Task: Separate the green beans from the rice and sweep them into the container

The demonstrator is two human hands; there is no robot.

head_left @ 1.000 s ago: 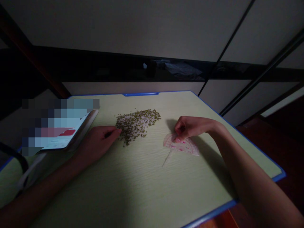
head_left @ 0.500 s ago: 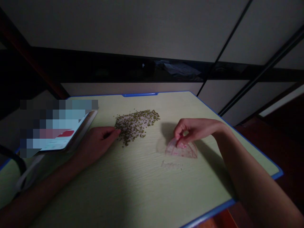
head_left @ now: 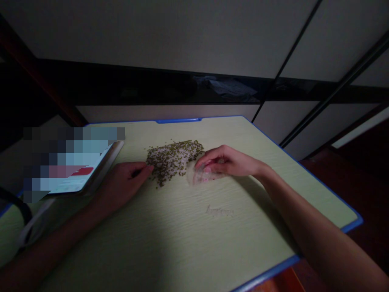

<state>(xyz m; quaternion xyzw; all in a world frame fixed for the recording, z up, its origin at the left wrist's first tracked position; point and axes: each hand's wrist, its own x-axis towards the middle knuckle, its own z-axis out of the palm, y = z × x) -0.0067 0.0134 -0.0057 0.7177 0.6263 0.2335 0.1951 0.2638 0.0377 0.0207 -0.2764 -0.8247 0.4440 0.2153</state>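
Note:
A clear protractor (head_left: 202, 175) with reddish markings is pinched in the thumb and fingers of my right hand (head_left: 223, 161), beside the right edge of a pile of mixed grains (head_left: 174, 158). The pile holds small green beans, which look like mung beans, among white grains like rice. At the pile's left edge rests my left hand (head_left: 130, 176), its fingers curled and the thumb pressed against them; the inside of that hand is hidden. Nearer to me lies a short, thin row of pale grains (head_left: 220, 211), apart from the pile.
The light table top (head_left: 188, 243) has a blue rim. A lit tablet (head_left: 79, 178), partly pixelated, stands at the left near my left forearm, with a dark cable (head_left: 20, 202) beside it. Pale cabinet panels (head_left: 170, 36) rise behind the table.
My right hand has moved left and away from me with the protractor, from behind the small row of grains to the pile's right side. My left hand has stayed in place.

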